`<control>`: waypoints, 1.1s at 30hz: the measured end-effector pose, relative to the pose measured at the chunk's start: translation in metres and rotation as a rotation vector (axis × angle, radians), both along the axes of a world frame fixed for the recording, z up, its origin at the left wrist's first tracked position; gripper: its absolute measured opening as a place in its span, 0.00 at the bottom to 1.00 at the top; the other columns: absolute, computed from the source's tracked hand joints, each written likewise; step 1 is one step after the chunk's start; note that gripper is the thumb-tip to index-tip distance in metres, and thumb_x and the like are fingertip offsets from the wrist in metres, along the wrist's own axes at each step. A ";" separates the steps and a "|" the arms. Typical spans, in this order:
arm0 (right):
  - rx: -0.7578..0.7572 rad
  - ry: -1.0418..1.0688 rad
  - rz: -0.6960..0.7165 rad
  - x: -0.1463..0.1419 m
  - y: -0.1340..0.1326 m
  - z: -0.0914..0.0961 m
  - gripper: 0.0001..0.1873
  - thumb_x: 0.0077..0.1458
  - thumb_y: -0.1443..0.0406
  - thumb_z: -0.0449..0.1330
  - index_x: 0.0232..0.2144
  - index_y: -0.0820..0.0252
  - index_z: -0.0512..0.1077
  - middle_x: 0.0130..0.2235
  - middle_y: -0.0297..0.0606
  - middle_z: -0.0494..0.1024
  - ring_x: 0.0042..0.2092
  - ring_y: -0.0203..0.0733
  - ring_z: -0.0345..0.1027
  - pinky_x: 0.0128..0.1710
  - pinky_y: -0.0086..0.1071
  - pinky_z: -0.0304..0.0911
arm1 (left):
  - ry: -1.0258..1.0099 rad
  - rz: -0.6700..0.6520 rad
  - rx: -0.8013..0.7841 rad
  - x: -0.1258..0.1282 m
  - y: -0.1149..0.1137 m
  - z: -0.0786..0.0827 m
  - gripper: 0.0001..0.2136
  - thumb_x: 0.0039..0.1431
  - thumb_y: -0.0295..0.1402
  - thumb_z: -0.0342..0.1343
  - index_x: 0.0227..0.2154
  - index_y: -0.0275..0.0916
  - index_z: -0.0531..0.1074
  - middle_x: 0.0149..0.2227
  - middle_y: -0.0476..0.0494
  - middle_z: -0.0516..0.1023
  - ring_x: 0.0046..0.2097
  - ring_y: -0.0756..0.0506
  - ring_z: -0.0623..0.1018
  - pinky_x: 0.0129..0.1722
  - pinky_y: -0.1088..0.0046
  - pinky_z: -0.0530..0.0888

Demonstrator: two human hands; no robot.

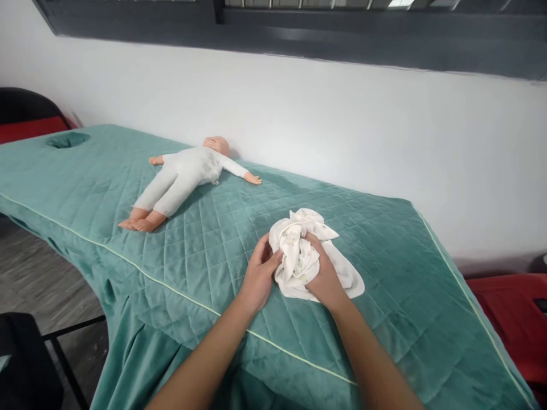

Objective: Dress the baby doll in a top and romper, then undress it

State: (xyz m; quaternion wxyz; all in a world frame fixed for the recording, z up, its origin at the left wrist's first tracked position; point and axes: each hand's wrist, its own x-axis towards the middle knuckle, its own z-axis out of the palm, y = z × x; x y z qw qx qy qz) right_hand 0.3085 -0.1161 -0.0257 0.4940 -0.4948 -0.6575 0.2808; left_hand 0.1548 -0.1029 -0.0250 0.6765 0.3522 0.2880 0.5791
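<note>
A crumpled white cloth (294,256) with a faint print lies bunched on the green quilted bed cover (239,228). My left hand (260,273) grips its left side, the thumb pressed on top. From the right, my right hand (325,273) holds the same bundle, and its fingertips are hidden in the folds. One flap of the cloth spreads flat beyond my right wrist. Farther back to the left, a baby doll (183,173) in a white suit lies on its back, arms spread, head toward the wall. Neither hand touches it.
A white wall (325,125) runs along the bed's far side, below a dark window frame (299,40). The bed cover has a face hole (67,140) at the left. A red case (508,313) stands at the right, and a black object (29,364) at lower left.
</note>
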 end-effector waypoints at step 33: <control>-0.041 0.401 -0.134 0.012 0.003 -0.009 0.26 0.45 0.65 0.71 0.49 0.51 0.76 0.53 0.37 0.79 0.62 0.50 0.66 0.67 0.48 0.56 | 0.196 -0.040 0.060 0.000 -0.005 -0.009 0.16 0.56 0.43 0.65 0.44 0.40 0.74 0.40 0.46 0.78 0.41 0.47 0.75 0.40 0.73 0.71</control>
